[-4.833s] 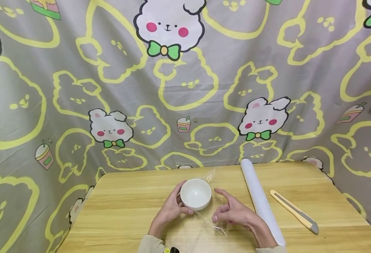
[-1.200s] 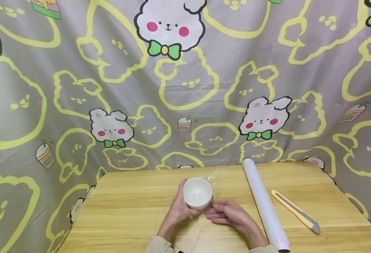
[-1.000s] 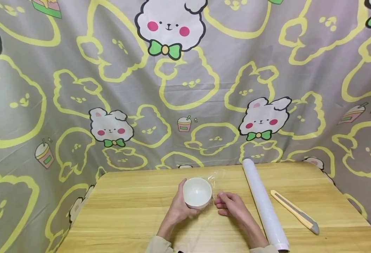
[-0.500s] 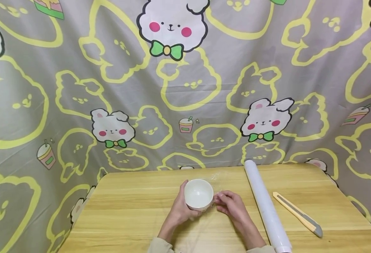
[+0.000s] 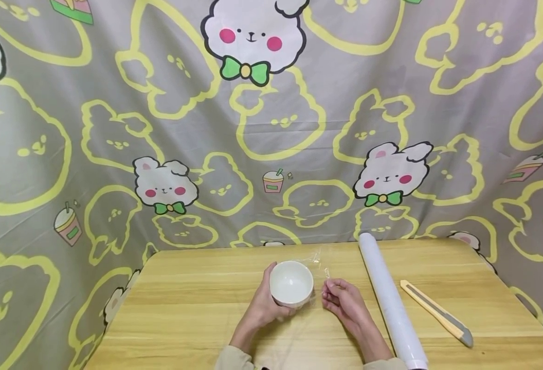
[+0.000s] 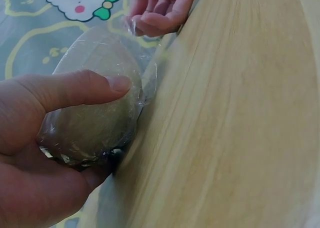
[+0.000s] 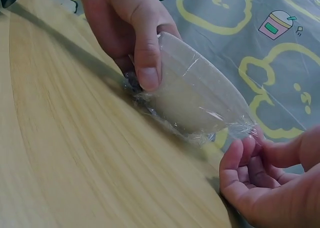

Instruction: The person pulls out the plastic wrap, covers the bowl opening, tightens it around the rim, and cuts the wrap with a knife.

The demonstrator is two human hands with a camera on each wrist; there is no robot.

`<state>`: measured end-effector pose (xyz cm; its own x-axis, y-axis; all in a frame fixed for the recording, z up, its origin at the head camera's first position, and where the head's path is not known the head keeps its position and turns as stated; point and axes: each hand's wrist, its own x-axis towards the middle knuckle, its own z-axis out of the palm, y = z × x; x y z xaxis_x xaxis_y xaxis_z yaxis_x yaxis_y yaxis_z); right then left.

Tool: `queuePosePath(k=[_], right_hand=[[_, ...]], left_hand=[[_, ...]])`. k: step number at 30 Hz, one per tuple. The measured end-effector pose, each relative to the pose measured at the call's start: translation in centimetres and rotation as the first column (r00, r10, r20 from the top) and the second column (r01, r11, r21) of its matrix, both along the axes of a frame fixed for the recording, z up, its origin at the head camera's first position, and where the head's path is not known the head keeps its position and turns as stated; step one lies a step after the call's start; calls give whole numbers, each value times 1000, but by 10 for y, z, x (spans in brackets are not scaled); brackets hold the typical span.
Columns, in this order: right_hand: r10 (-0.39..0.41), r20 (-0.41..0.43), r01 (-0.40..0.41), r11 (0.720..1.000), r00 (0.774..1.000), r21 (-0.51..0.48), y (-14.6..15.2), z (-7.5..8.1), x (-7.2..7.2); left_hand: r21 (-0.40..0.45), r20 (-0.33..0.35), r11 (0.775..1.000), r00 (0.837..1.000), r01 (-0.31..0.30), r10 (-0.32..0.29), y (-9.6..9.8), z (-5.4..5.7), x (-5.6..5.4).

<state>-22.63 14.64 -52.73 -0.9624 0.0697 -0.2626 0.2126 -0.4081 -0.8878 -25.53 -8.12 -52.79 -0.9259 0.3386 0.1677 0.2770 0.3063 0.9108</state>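
Observation:
My left hand (image 5: 263, 303) holds a white bowl (image 5: 291, 282) by its left side, just over the wooden table. The thumb (image 6: 117, 84) presses on the outer wall while the other fingers reach behind and partly out of sight. Clear cling film (image 7: 200, 133) clings in wrinkles around the bowl's outside and gathers in a crumpled bunch beneath it. To the bowl's right, my right hand (image 5: 347, 303) pinches a loose edge of that film between thumb and fingers, apart from the bowl. The film is stretched from the rim to these fingertips in the right wrist view.
A long white roll of cling film (image 5: 392, 303) lies slantwise to the right of my right hand. Beyond it is a yellow and grey utility knife (image 5: 435, 312). A patterned cloth (image 5: 211, 128) hangs along the back and sides of the wooden table (image 5: 183, 298).
My right hand, earlier spread with its index finger out, came in to the bowl's right side, pinched the film and drew it slightly rightward. The left hand still holds the bowl.

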Motion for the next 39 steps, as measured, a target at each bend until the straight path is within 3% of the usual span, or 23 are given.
queuePosePath(k=[9, 20, 26, 32, 36, 39], right_hand=[[-26, 11, 26, 999, 1000, -25, -2, 4, 1], [-30, 16, 30, 999, 999, 21, 2, 10, 2], [-48, 7, 47, 993, 999, 110, 0, 3, 2], [-70, -25, 75, 961, 997, 266, -2, 0, 1], [-58, -29, 64, 962, 998, 265, 1, 5, 3], [-104, -83, 124, 948, 991, 292, 5, 14, 5]], left_hand=[[22, -4, 1000, 1000, 13, -13, -1, -1, -1], [16, -11, 1000, 1000, 17, -17, 0, 1, -2], [6, -17, 1000, 1000, 17, -16, 1, 0, -3], [7, -14, 1000, 1000, 8, -8, 1, 0, -2], [11, -11, 1000, 1000, 3, -3, 0, 0, -2], [7, -9, 1000, 1000, 1, -1, 0, 0, -1]])
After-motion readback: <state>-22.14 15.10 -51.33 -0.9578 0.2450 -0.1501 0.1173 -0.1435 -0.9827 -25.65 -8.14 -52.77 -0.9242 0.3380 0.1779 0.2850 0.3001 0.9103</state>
